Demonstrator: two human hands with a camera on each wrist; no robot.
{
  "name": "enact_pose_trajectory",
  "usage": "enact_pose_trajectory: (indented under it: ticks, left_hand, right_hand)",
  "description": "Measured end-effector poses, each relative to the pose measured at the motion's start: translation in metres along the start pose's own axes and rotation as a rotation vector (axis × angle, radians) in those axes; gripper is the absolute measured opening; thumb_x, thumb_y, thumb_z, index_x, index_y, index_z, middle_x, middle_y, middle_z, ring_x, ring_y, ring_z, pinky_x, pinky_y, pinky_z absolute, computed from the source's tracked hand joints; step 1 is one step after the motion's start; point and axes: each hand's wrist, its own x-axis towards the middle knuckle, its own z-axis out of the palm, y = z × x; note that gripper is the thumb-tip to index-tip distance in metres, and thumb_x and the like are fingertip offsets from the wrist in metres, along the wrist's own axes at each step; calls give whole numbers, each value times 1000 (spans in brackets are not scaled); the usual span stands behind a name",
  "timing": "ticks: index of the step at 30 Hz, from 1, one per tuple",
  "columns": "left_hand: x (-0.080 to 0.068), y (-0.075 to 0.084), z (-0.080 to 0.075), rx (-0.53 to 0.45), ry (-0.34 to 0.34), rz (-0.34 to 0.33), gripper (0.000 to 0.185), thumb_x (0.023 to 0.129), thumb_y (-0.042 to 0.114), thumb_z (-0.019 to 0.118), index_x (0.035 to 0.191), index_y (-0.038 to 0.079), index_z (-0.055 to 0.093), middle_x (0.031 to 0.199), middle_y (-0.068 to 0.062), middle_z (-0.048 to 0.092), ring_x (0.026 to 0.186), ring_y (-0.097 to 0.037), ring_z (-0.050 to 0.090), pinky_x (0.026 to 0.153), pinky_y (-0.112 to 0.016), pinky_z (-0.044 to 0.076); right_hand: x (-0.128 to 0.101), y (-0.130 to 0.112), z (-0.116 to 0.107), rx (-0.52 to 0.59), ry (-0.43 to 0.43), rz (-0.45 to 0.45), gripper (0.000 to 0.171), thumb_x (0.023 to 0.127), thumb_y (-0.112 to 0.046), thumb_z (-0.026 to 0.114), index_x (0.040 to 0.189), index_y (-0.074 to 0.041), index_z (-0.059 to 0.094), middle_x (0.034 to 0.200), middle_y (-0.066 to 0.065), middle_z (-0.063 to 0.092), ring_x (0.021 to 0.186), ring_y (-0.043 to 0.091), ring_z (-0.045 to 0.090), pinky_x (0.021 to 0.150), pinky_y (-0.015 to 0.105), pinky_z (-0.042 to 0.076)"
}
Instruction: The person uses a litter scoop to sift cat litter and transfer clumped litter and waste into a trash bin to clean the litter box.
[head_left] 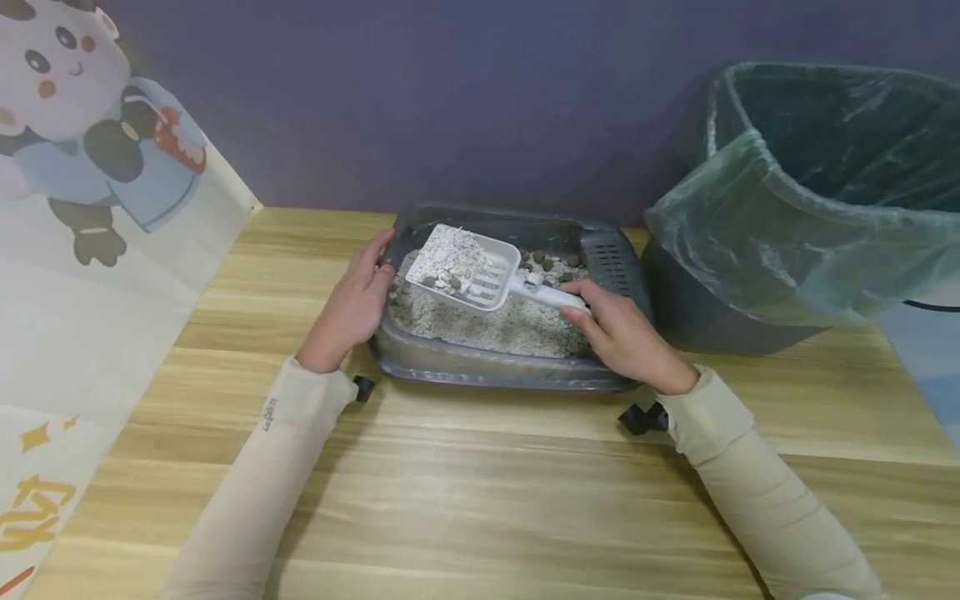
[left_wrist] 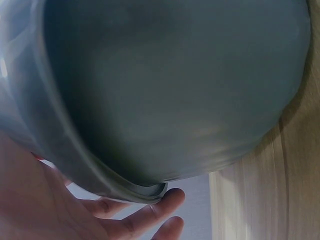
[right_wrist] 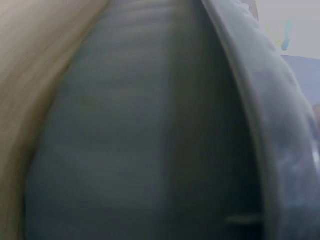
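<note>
A white slotted litter scoop (head_left: 551, 296) is in my right hand (head_left: 622, 333), which grips its handle. Pale granular litter and a few brown lumps lie in the scoop's basket, over the grey litter box (head_left: 495, 372). More pale litter (head_left: 487, 325) covers the box floor, with brown pellets toward the back right. My left hand (head_left: 348, 304) holds the box's left rim, the thumb at the rim. From the left wrist, the fingers (left_wrist: 150, 212) reach under the lip. The right wrist view shows only the box's outer wall (right_wrist: 125, 125) and rim; the right hand is hidden there.
A grey bin (head_left: 727, 312) lined with a translucent green bag (head_left: 810, 242) stands right beside the box. Behind the wooden tabletop (head_left: 465, 500) rises a dark purple wall (head_left: 450, 100). A cartoon-printed panel (head_left: 135, 308) borders the left side.
</note>
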Motion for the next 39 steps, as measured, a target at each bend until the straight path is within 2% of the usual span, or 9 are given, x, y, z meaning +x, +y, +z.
enact_pose_trajectory:
  ticks: [9, 16, 23, 31, 39]
  left_hand:
    - [-4, -2, -3, -19, 14, -9, 51, 102, 29, 28, 152, 25, 19, 143, -17, 34, 124, -35, 39, 104, -56, 28]
    - [-5, -6, -6, -26, 20, -4, 52, 101, 28, 28, 152, 21, 19, 140, -19, 34, 122, -36, 39, 101, -57, 30]
    - [-6, -6, -5, -40, 12, 6, 52, 101, 27, 28, 152, 20, 19, 136, -20, 37, 120, -36, 40, 101, -56, 30]
    - [-5, -4, -4, -46, 9, 14, 52, 102, 28, 28, 152, 21, 17, 140, -20, 34, 122, -36, 38, 102, -57, 29]
    - [-5, -2, 0, -48, 1, 19, 52, 102, 28, 27, 152, 21, 17, 133, -22, 38, 118, -37, 41, 100, -57, 31]
  right_hand:
    - [0, -5, 1, -4, 75, -56, 29, 99, -16, 50, 126, -9, 48, 77, -2, 48, 52, 9, 37, 45, 28, 35]
    - [1, -6, 3, 5, 109, -91, 29, 99, -15, 49, 127, -6, 46, 78, -3, 47, 52, 9, 37, 44, 27, 34]
    - [-2, -6, 3, 27, 132, -78, 28, 100, -15, 47, 126, -6, 44, 78, -2, 47, 52, 10, 38, 44, 27, 35]
    - [-4, -5, 0, 57, 167, -62, 27, 101, -15, 45, 126, -6, 44, 75, 0, 46, 52, 11, 37, 45, 28, 35]
    - [-9, -4, -5, 114, 168, -53, 22, 101, -15, 42, 122, -8, 47, 70, -2, 42, 47, 10, 33, 43, 27, 33]
